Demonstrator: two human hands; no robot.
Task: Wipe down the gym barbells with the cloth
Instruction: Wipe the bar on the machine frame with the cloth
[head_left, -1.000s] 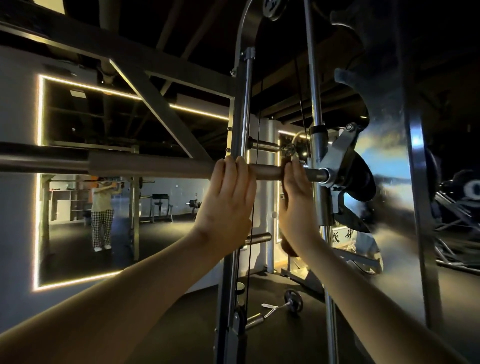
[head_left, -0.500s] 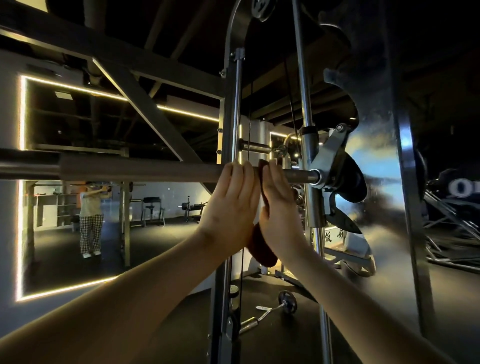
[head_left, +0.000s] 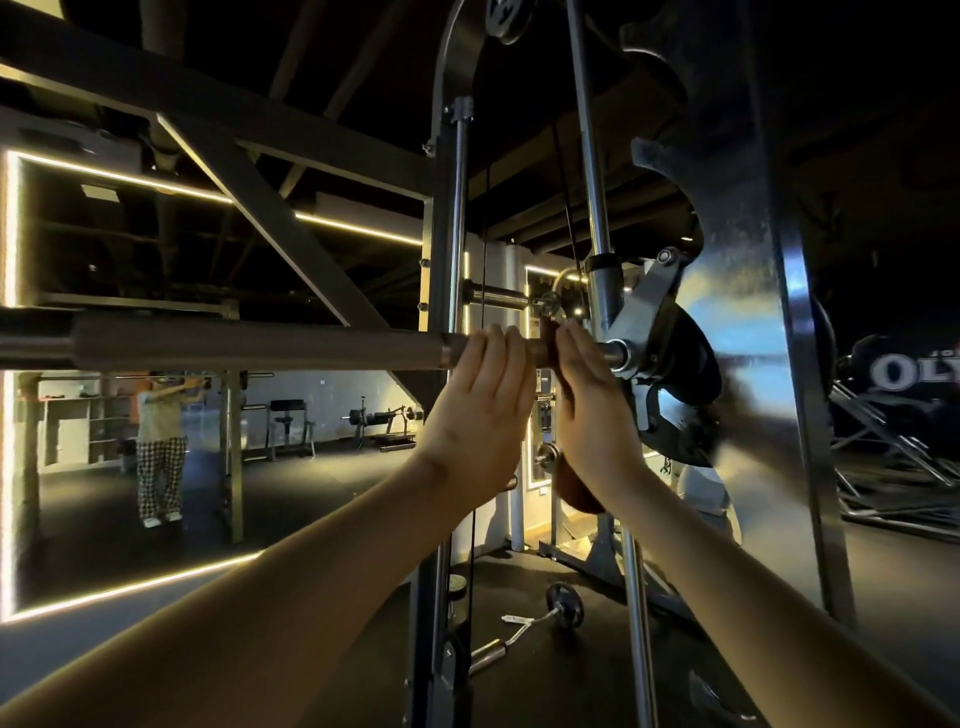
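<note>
Two grips share the right end of the barbell (head_left: 260, 345). The right grip (head_left: 592, 415) has its fingers hooked over the top of the bar with the reddish-brown cloth (head_left: 577, 493) trapped beneath them. One fold of the cloth shows over the bar between the hands, and the loose end hangs under the wrist. Just beside it, the left grip (head_left: 480, 405) closes bare over the bar where the thicker knurled sleeve narrows, and seems to be steadying the bar. To the right of the cloth, a short length of bare shaft runs into the pivoting hook bracket (head_left: 641, 306), which rides the chrome guide rod (head_left: 597, 208).

Wiping looks to be under way on this last stretch near the bracket, so the step in hand is probably the end of the bar. The long run to the left is within reach but not covered by the cloth.

The next move likely means sliding the cloth along the shaft under firm pressure. The right fingers need to stay clear of the bracket, and the left grip must shift aside if the stroke goes left. A mirror (head_left: 156, 260) behind reflects the person, and a small curl bar (head_left: 524, 629) lies on the floor below.
</note>
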